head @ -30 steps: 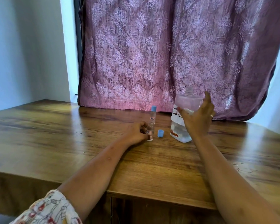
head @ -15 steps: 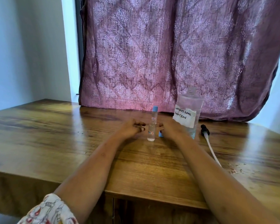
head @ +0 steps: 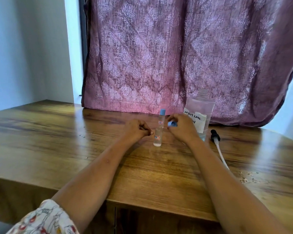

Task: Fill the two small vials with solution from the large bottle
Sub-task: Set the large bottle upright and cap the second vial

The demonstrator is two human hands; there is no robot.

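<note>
Wooden table (head: 57,141) bears an uncapped vial (head: 157,138); right hand (head: 181,129) pinches blue cap (head: 172,124).

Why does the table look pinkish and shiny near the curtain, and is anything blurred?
Head view: the backlit curtain glows pink and seems to tint the table just below it. Also in the head view, pale glare streaks the table's right side. The right hand pinching the blue cap looks slightly smeared, while the large bottle has a legible label.
</note>
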